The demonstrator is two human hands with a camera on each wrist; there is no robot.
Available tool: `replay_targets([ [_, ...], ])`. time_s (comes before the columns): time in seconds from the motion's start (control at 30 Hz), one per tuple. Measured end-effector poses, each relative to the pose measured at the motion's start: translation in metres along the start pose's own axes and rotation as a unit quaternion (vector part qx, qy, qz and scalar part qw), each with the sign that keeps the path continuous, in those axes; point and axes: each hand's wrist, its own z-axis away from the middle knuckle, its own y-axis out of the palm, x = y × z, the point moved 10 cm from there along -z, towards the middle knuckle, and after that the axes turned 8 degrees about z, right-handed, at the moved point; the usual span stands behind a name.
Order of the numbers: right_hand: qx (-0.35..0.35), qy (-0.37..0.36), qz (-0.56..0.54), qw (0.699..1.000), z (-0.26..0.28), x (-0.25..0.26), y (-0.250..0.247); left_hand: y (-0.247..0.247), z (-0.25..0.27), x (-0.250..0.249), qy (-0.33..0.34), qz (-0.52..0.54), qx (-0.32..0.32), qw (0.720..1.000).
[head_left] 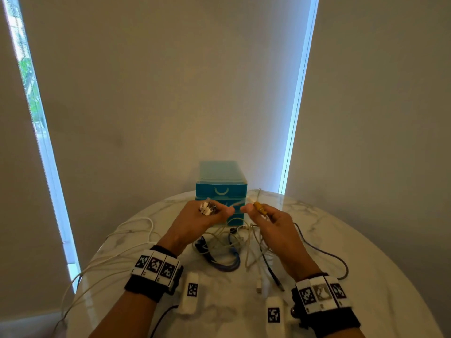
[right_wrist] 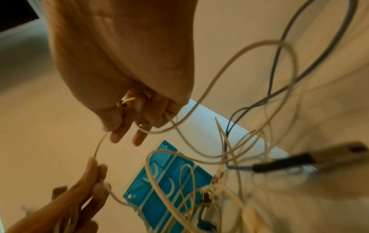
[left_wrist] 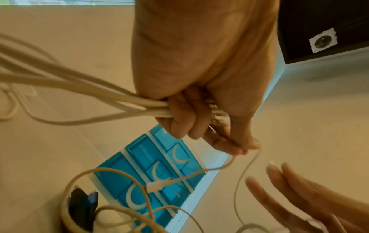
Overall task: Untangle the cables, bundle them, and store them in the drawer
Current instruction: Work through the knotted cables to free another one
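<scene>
Round marble table (head_left: pixel 366 276) carries everything. Blue drawer unit (head_left: pixel 220 191) stands at the far edge, centre; three drawers, all pushed in.

Loose tangle of cables (head_left: pixel 227 250) — white, blue, dark — lies mid-table, just in front of the drawer unit, below both raised hands. Several white strands trail off over the left edge. One grey cable (head_left: pixel 324 252) loops toward the right edge.

Left hand (head_left: pixel 202 219): fingers curled tight around a bunch of white cables (left_wrist: pixel 95 97); their white plugs (head_left: pixel 205 208) stick out above the fist. Thumb and forefinger also pinch a thin white cable (left_wrist: pixel 242 175).

Right hand (head_left: pixel 273 224): fingers curled on a yellow-tipped connector (head_left: pixel 260 208), with a white strand running through the fist. Thumb tip pressed to the same thin cable, which spans the small gap between the two thumbs. The hands are close, not touching.

Two white tagged blocks (head_left: pixel 191 292) lie near the near edge — between the wrists.
</scene>
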Motion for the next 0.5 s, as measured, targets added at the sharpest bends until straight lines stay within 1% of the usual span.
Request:
replay_targets([
  [0.07,-0.079,0.013,0.024,0.997,-0.005,-0.001,-0.024,-0.021,-0.001,0.002,0.0,0.042,-0.073,0.996],
  [0.13,-0.17,0.023,0.054,0.984,-0.006,0.0,-0.055,-0.036,0.001,0.0,0.005,0.093,-0.125,0.988],
  [0.17,-0.195,0.013,0.073,0.978,-0.005,0.006,-0.065,-0.04,0.002,-0.001,0.003,0.106,-0.139,0.985],
  [0.2,-0.201,-0.007,0.097,0.975,-0.005,0.015,-0.069,-0.041,0.002,0.0,-0.001,0.116,-0.14,0.983],
  [0.23,-0.18,-0.029,0.125,0.975,-0.004,0.026,-0.064,-0.039,0.002,0.003,-0.01,0.123,-0.136,0.983],
  [0.3,-0.079,-0.053,0.205,0.974,-0.006,0.04,-0.031,-0.034,0.001,0.007,-0.029,0.131,-0.119,0.984],
  [0.37,0.021,-0.047,0.304,0.951,-0.01,0.038,0.008,-0.031,-0.001,0.013,-0.051,0.148,-0.104,0.982],
  [0.43,0.078,-0.039,0.35,0.933,-0.012,0.033,0.034,-0.03,-0.001,0.015,-0.066,0.182,-0.095,0.976],
  [0.5,0.113,-0.056,0.377,0.918,-0.013,0.033,0.051,-0.032,-0.001,0.016,-0.071,0.205,-0.095,0.972],
])
